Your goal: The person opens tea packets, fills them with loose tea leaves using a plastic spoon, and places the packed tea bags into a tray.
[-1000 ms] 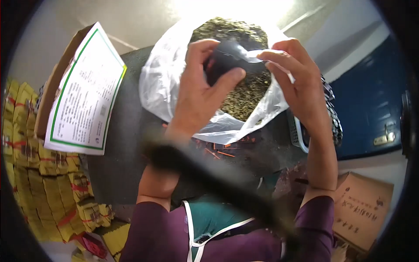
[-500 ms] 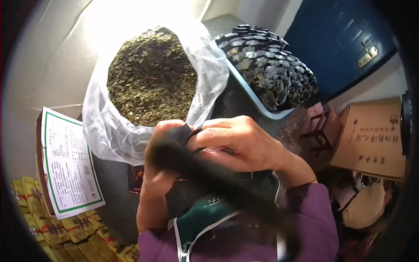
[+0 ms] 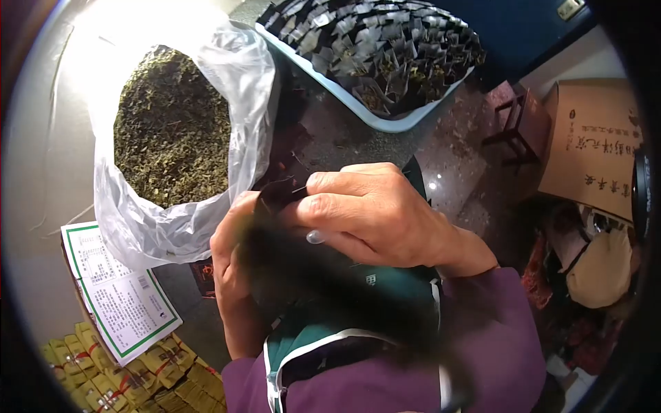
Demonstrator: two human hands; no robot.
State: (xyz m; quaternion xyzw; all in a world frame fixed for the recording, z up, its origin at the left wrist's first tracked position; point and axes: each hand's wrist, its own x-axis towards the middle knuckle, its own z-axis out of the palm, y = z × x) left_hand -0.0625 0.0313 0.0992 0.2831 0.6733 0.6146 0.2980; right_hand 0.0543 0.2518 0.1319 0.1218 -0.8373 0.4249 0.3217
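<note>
My left hand (image 3: 227, 244) is wrapped round a small black pouch (image 3: 277, 195), held upright in front of my apron. At the pouch's top edge, the thumb and fingers of my right hand (image 3: 385, 213) pinch together. A dark blurred shape close to the camera hides the lower part of both hands and the pouch's underside. Just beyond my left hand stands a clear plastic bag (image 3: 248, 138) filled with dried, crumbled green-brown leaves (image 3: 172, 131). Farther back, a pale blue tray (image 3: 385, 124) holds many black pouches (image 3: 385, 55) standing in rows, some with leaf showing at the top.
A printed sheet with a green border (image 3: 127, 303) leans at the left, above stacked yellow packets (image 3: 138, 372). On the right are a small dark red stool (image 3: 520, 127), a cardboard box (image 3: 592, 148) and a beige rounded item (image 3: 600, 268). A dark surface lies under the bag.
My view has turned right and down, so the bag and tray sit farther left and higher. Both hands stay together on the black pouch.
</note>
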